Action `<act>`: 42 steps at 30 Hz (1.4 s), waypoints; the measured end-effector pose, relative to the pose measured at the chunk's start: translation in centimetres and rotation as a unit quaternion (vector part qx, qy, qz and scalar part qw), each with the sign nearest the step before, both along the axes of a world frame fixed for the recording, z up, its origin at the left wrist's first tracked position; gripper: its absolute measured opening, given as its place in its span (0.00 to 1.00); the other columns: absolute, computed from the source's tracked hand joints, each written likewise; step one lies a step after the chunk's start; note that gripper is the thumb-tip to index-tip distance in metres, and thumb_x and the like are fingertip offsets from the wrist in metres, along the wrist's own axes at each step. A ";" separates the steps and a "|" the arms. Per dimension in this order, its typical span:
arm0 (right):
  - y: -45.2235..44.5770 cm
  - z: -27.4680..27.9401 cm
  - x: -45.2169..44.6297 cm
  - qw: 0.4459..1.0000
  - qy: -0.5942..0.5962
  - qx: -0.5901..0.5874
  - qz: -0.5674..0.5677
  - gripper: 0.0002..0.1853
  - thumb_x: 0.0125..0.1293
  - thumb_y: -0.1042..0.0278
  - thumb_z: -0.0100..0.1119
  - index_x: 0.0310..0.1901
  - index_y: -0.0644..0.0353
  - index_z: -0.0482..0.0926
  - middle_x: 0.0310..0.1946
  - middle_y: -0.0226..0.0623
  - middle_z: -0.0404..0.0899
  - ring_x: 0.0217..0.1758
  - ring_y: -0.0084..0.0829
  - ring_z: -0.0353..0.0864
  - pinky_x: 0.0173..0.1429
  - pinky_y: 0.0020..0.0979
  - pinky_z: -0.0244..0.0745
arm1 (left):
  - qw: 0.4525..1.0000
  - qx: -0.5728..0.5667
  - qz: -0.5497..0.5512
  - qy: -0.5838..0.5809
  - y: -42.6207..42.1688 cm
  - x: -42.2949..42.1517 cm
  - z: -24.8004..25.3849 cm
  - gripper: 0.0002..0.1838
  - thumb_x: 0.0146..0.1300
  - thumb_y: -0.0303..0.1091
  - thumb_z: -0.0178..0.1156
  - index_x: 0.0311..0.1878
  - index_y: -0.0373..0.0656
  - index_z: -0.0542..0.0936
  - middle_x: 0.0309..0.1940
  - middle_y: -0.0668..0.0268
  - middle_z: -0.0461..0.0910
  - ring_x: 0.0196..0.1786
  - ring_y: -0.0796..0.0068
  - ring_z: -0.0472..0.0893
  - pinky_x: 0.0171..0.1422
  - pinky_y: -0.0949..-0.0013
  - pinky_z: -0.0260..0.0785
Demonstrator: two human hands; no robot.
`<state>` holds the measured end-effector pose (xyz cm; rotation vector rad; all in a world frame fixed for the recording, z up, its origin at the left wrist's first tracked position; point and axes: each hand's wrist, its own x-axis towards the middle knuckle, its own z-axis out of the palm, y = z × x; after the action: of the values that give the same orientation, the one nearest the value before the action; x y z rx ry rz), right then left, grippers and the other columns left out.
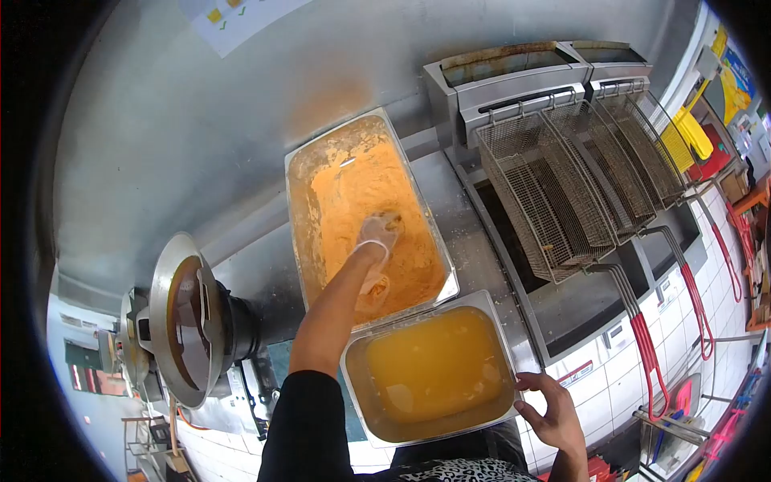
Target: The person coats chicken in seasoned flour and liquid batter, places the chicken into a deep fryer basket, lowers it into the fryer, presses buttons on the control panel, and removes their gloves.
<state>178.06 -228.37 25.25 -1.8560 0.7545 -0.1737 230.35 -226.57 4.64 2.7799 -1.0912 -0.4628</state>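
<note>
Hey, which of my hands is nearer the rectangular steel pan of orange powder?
Left. Your gloved left hand is inside the orange powder pan; your bare right hand is outside it, at the right rim of the rectangular steel pan of yellow liquid.

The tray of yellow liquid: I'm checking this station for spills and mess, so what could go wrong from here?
The yellow liquid might slop over if the right hand, at the rim of its tray, bumps or tips it.

The left hand, gloved and in the orange powder, could shed powder into the liquid, since the powder's tray sits right beside it.
</note>
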 end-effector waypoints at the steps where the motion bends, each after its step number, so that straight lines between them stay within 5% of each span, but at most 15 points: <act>1: -0.1 0.0 -0.1 1.000 0.003 -0.004 -0.003 0.24 0.59 0.75 0.71 0.58 0.67 0.79 0.46 0.47 0.86 0.52 0.42 0.86 0.59 0.40 0.78 | 1.000 -0.025 0.007 -0.008 0.7 -0.2 0.4 0.24 0.70 0.46 0.60 0.62 0.40 0.77 0.53 0.43 0.84 0.57 0.47 0.85 0.57 0.50 0.78; 2: 0.0 0.0 -0.3 1.000 0.008 -0.006 -0.006 0.24 0.59 0.75 0.71 0.58 0.67 0.80 0.46 0.47 0.86 0.52 0.42 0.86 0.59 0.40 0.78 | 0.999 -0.049 0.015 -0.013 1.4 -0.6 0.7 0.23 0.69 0.46 0.61 0.61 0.40 0.78 0.53 0.43 0.84 0.57 0.47 0.85 0.57 0.50 0.78; 5: 0.0 0.4 -0.5 1.000 0.016 0.006 -0.009 0.23 0.60 0.74 0.71 0.58 0.66 0.80 0.47 0.46 0.86 0.52 0.43 0.86 0.60 0.41 0.78 | 0.986 0.157 0.025 0.040 1.8 -0.6 2.0 0.24 0.69 0.45 0.59 0.61 0.39 0.78 0.56 0.43 0.82 0.57 0.47 0.84 0.57 0.49 0.77; 9: 0.0 1.0 -0.8 1.000 0.021 -0.005 -0.002 0.24 0.60 0.72 0.71 0.58 0.66 0.79 0.48 0.47 0.86 0.54 0.45 0.86 0.61 0.42 0.78 | 0.991 0.122 -0.024 -0.043 3.2 2.6 -2.2 0.20 0.69 0.45 0.59 0.56 0.41 0.83 0.54 0.45 0.84 0.53 0.46 0.85 0.55 0.47 0.78; 13: 0.1 1.3 -1.4 1.000 0.022 0.004 -0.017 0.23 0.61 0.70 0.70 0.57 0.67 0.80 0.49 0.48 0.85 0.55 0.48 0.85 0.62 0.43 0.78 | 0.991 0.015 -0.116 -0.068 2.3 5.4 2.8 0.17 0.67 0.46 0.61 0.49 0.44 0.87 0.49 0.49 0.87 0.51 0.46 0.86 0.55 0.49 0.79; 17: 0.5 1.3 -1.3 1.000 0.004 0.006 -0.014 0.23 0.61 0.70 0.70 0.57 0.67 0.80 0.49 0.49 0.85 0.55 0.48 0.85 0.62 0.43 0.78 | 0.991 0.107 -0.023 -0.077 1.6 2.0 6.8 0.17 0.66 0.47 0.64 0.46 0.45 0.88 0.48 0.52 0.88 0.52 0.49 0.87 0.57 0.50 0.80; 20: 0.5 1.8 -1.5 1.000 0.015 0.018 -0.013 0.23 0.61 0.70 0.70 0.57 0.67 0.80 0.50 0.48 0.85 0.56 0.48 0.85 0.62 0.43 0.78 | 0.998 0.025 -0.035 -0.050 2.1 0.6 6.8 0.17 0.64 0.48 0.65 0.46 0.44 0.88 0.47 0.53 0.88 0.51 0.51 0.87 0.56 0.51 0.80; 26: 0.8 1.5 -1.8 1.000 0.002 0.006 -0.013 0.24 0.61 0.70 0.69 0.59 0.66 0.79 0.48 0.47 0.85 0.55 0.48 0.84 0.62 0.43 0.77 | 0.991 0.072 -0.060 -0.096 2.2 0.1 6.3 0.18 0.63 0.48 0.65 0.48 0.46 0.87 0.49 0.53 0.88 0.54 0.51 0.86 0.59 0.53 0.79; 31: 0.7 2.2 -1.8 1.000 -0.009 -0.023 -0.010 0.23 0.60 0.72 0.70 0.58 0.65 0.80 0.47 0.46 0.86 0.53 0.46 0.85 0.61 0.42 0.78 | 0.998 -0.012 -0.034 -0.050 3.3 -3.2 13.5 0.16 0.64 0.47 0.64 0.48 0.47 0.87 0.46 0.52 0.88 0.54 0.51 0.86 0.58 0.55 0.79; 35: 0.7 2.5 -1.4 0.999 -0.018 -0.024 -0.012 0.22 0.60 0.73 0.70 0.58 0.65 0.80 0.47 0.45 0.86 0.52 0.45 0.86 0.60 0.42 0.78 | 0.998 0.020 -0.053 0.015 6.3 -11.9 26.0 0.15 0.63 0.44 0.64 0.47 0.47 0.89 0.45 0.51 0.88 0.51 0.51 0.86 0.60 0.54 0.77; 38: 0.6 2.4 -0.8 0.999 -0.025 -0.029 0.022 0.25 0.61 0.73 0.70 0.60 0.65 0.78 0.48 0.47 0.83 0.53 0.47 0.84 0.60 0.42 0.78 | 0.987 0.007 -0.067 0.147 9.4 -15.9 27.9 0.14 0.64 0.44 0.64 0.46 0.47 0.89 0.46 0.50 0.87 0.49 0.51 0.86 0.60 0.54 0.77; 42: 1.1 2.3 -0.3 0.998 -0.040 -0.023 0.047 0.26 0.62 0.72 0.70 0.62 0.65 0.76 0.47 0.48 0.82 0.53 0.47 0.84 0.58 0.42 0.78 | 0.977 0.081 -0.180 0.080 10.9 -21.8 24.9 0.12 0.64 0.40 0.62 0.43 0.45 0.87 0.42 0.51 0.86 0.48 0.51 0.85 0.56 0.53 0.78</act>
<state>177.75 -227.26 27.57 -1.9121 0.6123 -0.2049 208.55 -215.70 29.50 2.6167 -1.5879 -0.8328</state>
